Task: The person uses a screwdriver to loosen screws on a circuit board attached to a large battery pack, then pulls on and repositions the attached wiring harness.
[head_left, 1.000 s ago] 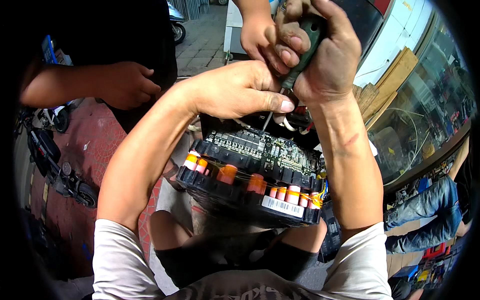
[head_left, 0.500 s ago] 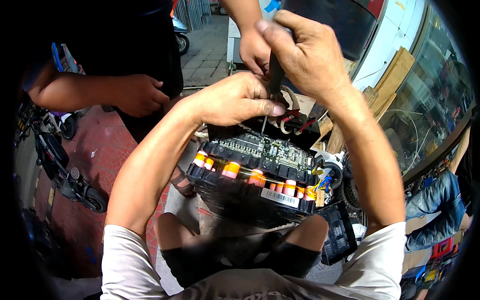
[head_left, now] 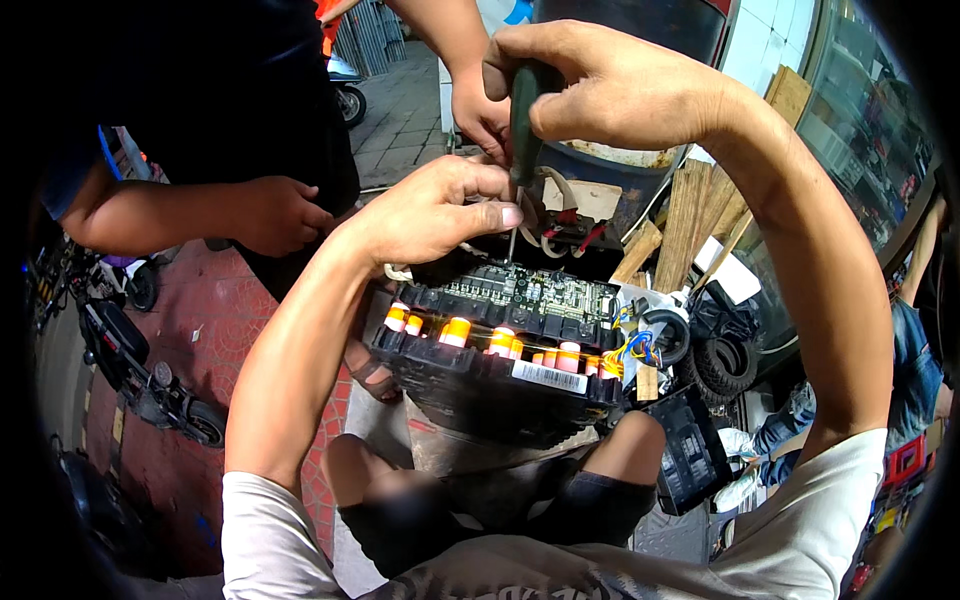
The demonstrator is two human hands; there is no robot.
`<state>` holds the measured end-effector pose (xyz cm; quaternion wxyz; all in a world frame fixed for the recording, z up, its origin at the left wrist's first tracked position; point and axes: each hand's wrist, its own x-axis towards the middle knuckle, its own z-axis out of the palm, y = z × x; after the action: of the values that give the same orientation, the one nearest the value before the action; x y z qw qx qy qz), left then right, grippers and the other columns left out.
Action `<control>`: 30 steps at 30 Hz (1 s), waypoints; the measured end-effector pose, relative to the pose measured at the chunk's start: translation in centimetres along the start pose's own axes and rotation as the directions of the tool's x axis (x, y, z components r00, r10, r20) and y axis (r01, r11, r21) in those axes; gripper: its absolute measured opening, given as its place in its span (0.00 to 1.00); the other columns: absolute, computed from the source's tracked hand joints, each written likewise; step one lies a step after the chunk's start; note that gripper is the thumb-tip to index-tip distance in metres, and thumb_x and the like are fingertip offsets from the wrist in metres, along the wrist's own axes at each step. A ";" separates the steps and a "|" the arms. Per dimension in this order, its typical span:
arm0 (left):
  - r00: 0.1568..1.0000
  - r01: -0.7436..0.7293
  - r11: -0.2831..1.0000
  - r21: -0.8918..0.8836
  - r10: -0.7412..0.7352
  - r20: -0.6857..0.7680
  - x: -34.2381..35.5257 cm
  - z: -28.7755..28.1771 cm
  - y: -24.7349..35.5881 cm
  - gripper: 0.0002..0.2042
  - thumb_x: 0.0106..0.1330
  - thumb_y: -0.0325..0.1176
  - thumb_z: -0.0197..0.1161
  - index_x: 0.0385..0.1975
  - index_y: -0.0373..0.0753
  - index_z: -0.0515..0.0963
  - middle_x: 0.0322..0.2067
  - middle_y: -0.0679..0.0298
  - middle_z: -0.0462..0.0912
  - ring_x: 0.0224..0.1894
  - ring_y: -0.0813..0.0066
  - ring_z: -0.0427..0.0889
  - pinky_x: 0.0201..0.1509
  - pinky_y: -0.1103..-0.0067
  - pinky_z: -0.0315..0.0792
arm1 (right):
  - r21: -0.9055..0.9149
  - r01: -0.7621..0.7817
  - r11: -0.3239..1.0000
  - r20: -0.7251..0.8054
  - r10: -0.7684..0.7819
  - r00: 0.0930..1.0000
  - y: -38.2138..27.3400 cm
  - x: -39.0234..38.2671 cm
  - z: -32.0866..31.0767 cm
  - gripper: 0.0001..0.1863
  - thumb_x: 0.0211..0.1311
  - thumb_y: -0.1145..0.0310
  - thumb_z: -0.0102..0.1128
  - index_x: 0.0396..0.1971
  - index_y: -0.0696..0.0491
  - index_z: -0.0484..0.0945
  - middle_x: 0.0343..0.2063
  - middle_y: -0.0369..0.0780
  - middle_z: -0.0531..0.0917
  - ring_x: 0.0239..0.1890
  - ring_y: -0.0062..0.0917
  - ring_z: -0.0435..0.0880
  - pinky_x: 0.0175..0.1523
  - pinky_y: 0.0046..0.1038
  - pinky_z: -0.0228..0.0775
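Note:
A screwdriver with a dark green handle stands nearly upright over a green circuit board, its tip meeting the board near the back edge. My right hand is closed around the top of the handle. Lower down, my left hand pinches the shaft just below the handle between thumb and fingers. The board lies on top of a black battery pack, where orange-and-pink cells show along the near side. Thin yellow and blue wires bunch at the pack's right end.
Across the pack stands another person, one hand close behind my left hand, the other at the left. Wood strips, a small tyre and a black plastic case lie at the right. A scooter is parked left.
My right hand has turned on the screwdriver's handle, with its elbow swung outward to the right. The left hand keeps hold of the shaft. The whole view has shifted slightly.

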<state>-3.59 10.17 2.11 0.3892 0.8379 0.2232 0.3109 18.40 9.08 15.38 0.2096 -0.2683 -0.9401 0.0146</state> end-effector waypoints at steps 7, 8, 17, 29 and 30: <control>0.998 -0.032 0.989 0.146 0.038 -0.040 0.0 0.3 -0.3 0.10 0.77 0.33 0.66 0.46 0.31 0.86 0.40 0.61 0.87 0.47 0.73 0.82 0.57 0.73 0.75 | -0.118 0.018 0.993 0.013 -0.017 1.000 0.1 -0.1 -0.4 0.22 0.72 0.52 0.64 0.36 0.59 0.88 0.26 0.47 0.88 0.29 0.35 0.90 0.41 0.36 0.81; 0.999 -0.009 0.989 0.148 0.016 -0.043 -0.1 0.4 -0.1 0.10 0.77 0.33 0.66 0.45 0.31 0.86 0.41 0.60 0.87 0.47 0.71 0.82 0.58 0.73 0.75 | -0.120 0.016 0.993 -0.008 -0.017 1.000 -0.1 -0.4 -0.3 0.25 0.73 0.49 0.63 0.35 0.60 0.88 0.24 0.47 0.88 0.27 0.37 0.89 0.39 0.37 0.81; 0.969 -0.198 0.936 0.293 0.232 -0.088 -0.2 1.1 -0.4 0.10 0.73 0.35 0.70 0.42 0.32 0.87 0.44 0.61 0.86 0.55 0.65 0.79 0.65 0.68 0.70 | -0.231 -0.189 0.954 -0.100 0.170 0.980 -0.6 -1.9 -0.6 0.31 0.77 0.44 0.63 0.32 0.62 0.90 0.19 0.50 0.84 0.23 0.39 0.86 0.35 0.39 0.78; 0.977 -0.119 0.964 0.236 0.156 -0.145 -0.4 1.6 -0.7 0.12 0.71 0.38 0.72 0.41 0.33 0.86 0.40 0.55 0.85 0.51 0.60 0.82 0.62 0.66 0.73 | 0.111 0.017 0.994 0.014 -0.019 1.000 -2.3 -1.2 0.0 0.16 0.80 0.59 0.54 0.40 0.56 0.82 0.27 0.40 0.85 0.34 0.31 0.87 0.46 0.34 0.80; 0.985 -0.089 0.969 0.230 0.119 -0.124 -0.3 1.4 -0.6 0.12 0.72 0.37 0.71 0.43 0.32 0.87 0.44 0.56 0.85 0.54 0.61 0.81 0.63 0.66 0.73 | 0.071 -0.044 0.997 0.130 0.035 0.991 -2.9 -0.5 -0.9 0.15 0.80 0.60 0.54 0.39 0.55 0.83 0.27 0.40 0.87 0.35 0.33 0.89 0.48 0.35 0.81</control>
<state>-2.86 9.60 0.82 0.2595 0.8635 0.2385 0.3606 17.70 6.25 16.44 0.1580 -0.2774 -0.9451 0.0704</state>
